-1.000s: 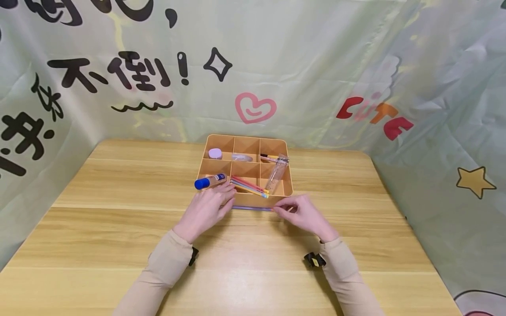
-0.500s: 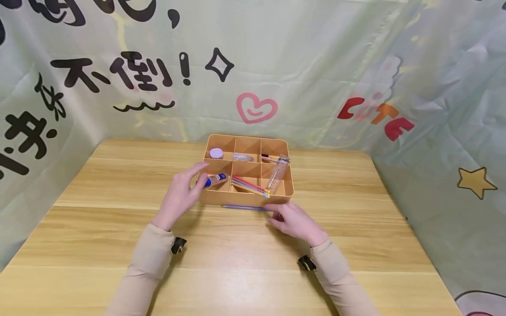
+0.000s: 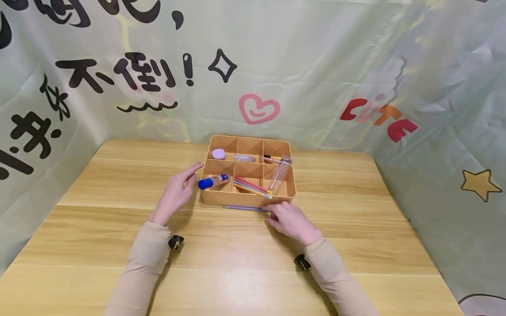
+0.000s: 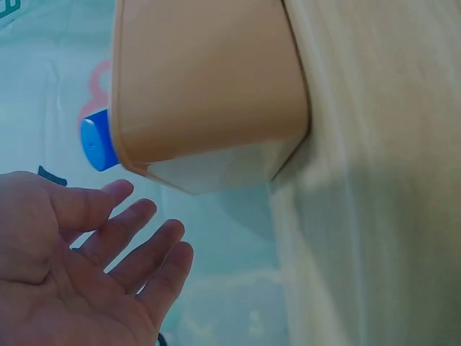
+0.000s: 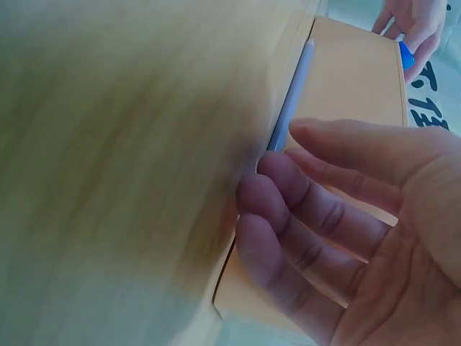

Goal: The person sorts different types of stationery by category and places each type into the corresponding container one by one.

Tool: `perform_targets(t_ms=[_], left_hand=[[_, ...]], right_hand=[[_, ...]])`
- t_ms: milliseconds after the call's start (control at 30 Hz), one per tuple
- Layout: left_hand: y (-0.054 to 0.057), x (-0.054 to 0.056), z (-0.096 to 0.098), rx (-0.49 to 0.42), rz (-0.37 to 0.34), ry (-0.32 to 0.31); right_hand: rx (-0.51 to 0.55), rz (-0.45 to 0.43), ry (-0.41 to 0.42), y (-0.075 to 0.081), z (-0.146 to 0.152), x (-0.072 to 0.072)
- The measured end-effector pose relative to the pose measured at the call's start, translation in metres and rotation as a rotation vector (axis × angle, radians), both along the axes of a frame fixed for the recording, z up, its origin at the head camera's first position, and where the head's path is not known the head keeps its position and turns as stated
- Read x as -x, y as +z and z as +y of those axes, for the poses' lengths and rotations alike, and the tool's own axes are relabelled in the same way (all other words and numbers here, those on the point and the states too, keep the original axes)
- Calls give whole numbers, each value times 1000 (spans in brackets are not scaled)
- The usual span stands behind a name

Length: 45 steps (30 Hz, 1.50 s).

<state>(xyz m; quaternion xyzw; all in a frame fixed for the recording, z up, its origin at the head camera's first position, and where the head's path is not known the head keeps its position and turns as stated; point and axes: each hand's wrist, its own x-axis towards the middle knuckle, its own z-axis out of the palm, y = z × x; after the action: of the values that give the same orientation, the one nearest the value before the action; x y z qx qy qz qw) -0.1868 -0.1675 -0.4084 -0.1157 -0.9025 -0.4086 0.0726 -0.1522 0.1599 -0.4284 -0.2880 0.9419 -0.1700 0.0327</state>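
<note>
A tan six-compartment organizer (image 3: 233, 199) sits on the table. My left hand (image 3: 174, 195) is held beside its left wall, fingers extended and holding nothing; the left wrist view shows the palm and spread fingers. Along the organizer's front wall lies a purple-blue pencil (image 3: 242, 208). My right hand (image 3: 290, 221) is at the pencil's right end, fingertips right at it and that end hidden; in the right wrist view the thumb stands apart from the loosely bent fingers (image 5: 263, 205). A blue-capped glue stick (image 3: 214, 181) leans across the front left compartment.
Several colored pencils (image 3: 251, 186) rest in the front middle compartment, and a clear tube-like item (image 3: 280, 173) leans at the right. A lilac block-like item (image 3: 218, 154) is at back left. A printed cloth (image 3: 316, 66) hangs behind the table (image 3: 237, 263).
My left hand has moved left, from the front of the organizer to beside its left wall. My right hand has shifted slightly left along the pencil, which also sits a little further left.
</note>
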Motion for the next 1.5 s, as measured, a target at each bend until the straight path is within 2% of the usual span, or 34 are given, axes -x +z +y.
perform_targets(t_ms=[233,500,733,967,1500], left_hand=[[-9,3,-1,-7,-56,-37],[-10,4,-2,-6,-74,-71],[-9,3,-1,9,-77,-66],[-9,3,1,22,-97,-54],[-7,3,2,37,-147,-32]], right_hand=[[-10,57,-28,0,-3,-2],[-15,74,-36,2,-5,-3],[-35,64,-30,0,-6,-1],[-29,95,-36,-1,-9,0],[-12,0,-37,1,-10,-3]])
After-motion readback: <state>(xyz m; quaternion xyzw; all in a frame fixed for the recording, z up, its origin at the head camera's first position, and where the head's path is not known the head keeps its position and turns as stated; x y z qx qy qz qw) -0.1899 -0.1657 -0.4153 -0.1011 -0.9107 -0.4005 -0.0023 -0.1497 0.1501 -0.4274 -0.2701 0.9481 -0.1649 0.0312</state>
